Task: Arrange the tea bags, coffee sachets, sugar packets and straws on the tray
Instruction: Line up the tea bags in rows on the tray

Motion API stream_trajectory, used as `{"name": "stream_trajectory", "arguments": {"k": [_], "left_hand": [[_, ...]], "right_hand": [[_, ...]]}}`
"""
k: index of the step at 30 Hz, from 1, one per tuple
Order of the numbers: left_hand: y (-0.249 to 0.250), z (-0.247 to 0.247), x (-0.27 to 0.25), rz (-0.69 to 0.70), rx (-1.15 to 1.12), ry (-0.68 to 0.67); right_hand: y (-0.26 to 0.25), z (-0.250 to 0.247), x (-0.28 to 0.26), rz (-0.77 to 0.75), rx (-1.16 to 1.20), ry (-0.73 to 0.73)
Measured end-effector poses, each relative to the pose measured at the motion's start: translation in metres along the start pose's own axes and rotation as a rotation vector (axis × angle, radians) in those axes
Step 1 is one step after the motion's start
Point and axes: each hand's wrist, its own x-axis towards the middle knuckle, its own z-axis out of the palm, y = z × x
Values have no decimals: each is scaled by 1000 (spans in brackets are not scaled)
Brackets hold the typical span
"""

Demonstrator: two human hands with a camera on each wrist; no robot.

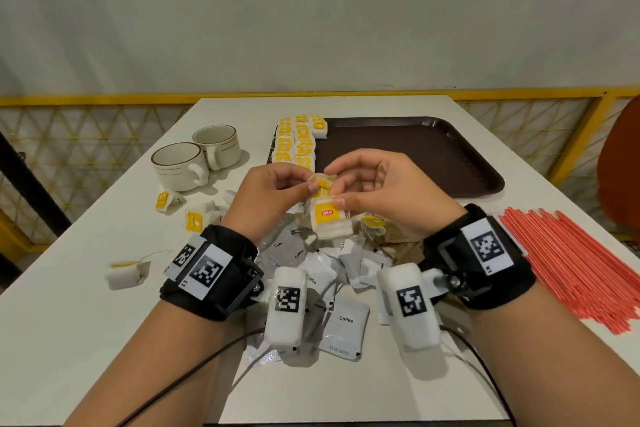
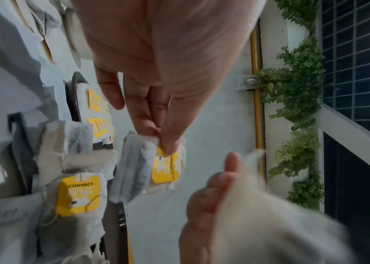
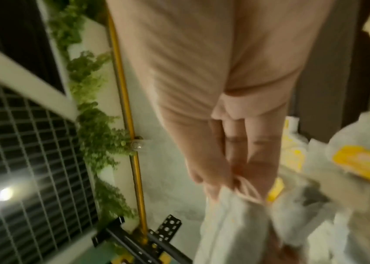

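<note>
Hanging between both hands above the loose pile, a small bunch of tea bags (image 1: pixel 330 218) was the thing in play: the left hand (image 1: pixel 273 194) pinched the upper yellow tag (image 1: pixel 323 184) w/ thumb & forefinger, the right hand (image 1: pixel 377 194) pinched the top edge of the lower stack w/ its red-logo tag, other fingers loosely curled. In the left wrist view the pinch on the tag's corner showed plainly; the right wrist view was blurred but showed fingertips closed on white paper. The bags hung w/ long axis roughly vertical, threads apparently tangled between them, so my guess is the step was separating or squaring them up before placing. Key relation: the tray (image 1: pixel 450 149) lay ahead & to the right of the hands, its near left corner hidden behind them; the placed rows of tea bags (image 1: pixel 298 142) ran along the tray's left edge, straight ahead of the left hand & near it. Left hand looked closer to that column, so it would prob. carry the bunch forward, laying it flat in line w/ the rows. Below the hands on the bench (image 1: pixel 86 305) sat coffee sachets (image 1: pixel 346 326), brown packets (image 1: pixel 398 246), prob. sugar, and stray tea bags at left. Red straws (image 1: pixel 571 260) lay in a heap at the right, two cups (image 1: pixel 194 159) at far left. Most of the tray was bare, so the task looked early.
</note>
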Motion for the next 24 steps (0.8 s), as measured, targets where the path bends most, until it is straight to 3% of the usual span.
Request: {"name": "stream_trajectory", "arguments": {"k": [6, 10, 17, 20, 24], "left_hand": [[1, -1, 0, -24, 4, -42], [3, 1, -1, -32, -59, -43], [5, 2, -4, -35, 8, -89], [4, -15, 2, -47, -1, 20], [-2, -43, 9, -70, -76, 163]], "right_hand": [[8, 2, 5, -3, -115, 211], [10, 1, 6, 19, -139, 210], [6, -5, 8, 138, 14, 208], [-2, -22, 13, 200, -360, 91], [-7, -31, 18, 314, -928, -214]]}}
